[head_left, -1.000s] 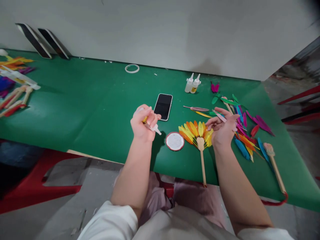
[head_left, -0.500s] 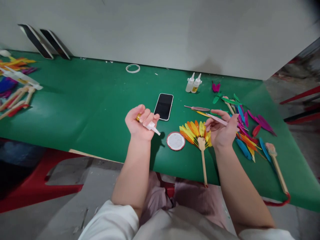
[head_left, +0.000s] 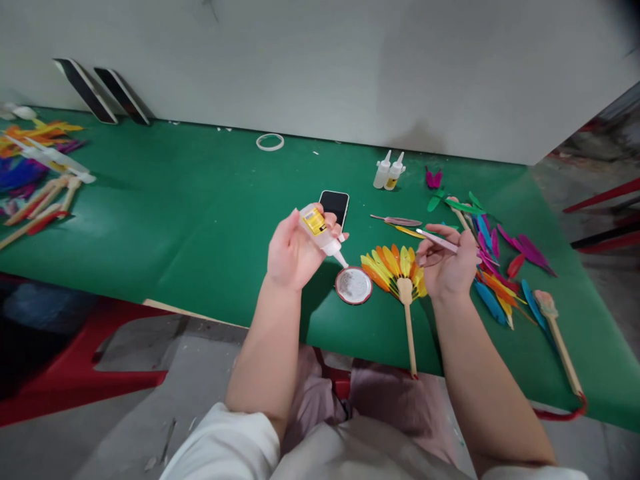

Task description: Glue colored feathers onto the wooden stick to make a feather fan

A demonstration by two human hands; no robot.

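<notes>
The left hand [head_left: 293, 257] gripped a yellow-labelled squeeze bottle [head_left: 316, 223], nozzle [head_left: 341, 259] tipped at the red-rimmed lid [head_left: 354, 285], centre frame; the right hand [head_left: 453, 267] held pink tweezers [head_left: 443, 243]. Dispensing seemed in hand, calling for steady aim. Right of centre, a yellow-orange feather fan [head_left: 405, 288] lay on the green tabletop [head_left: 225, 200].
</notes>
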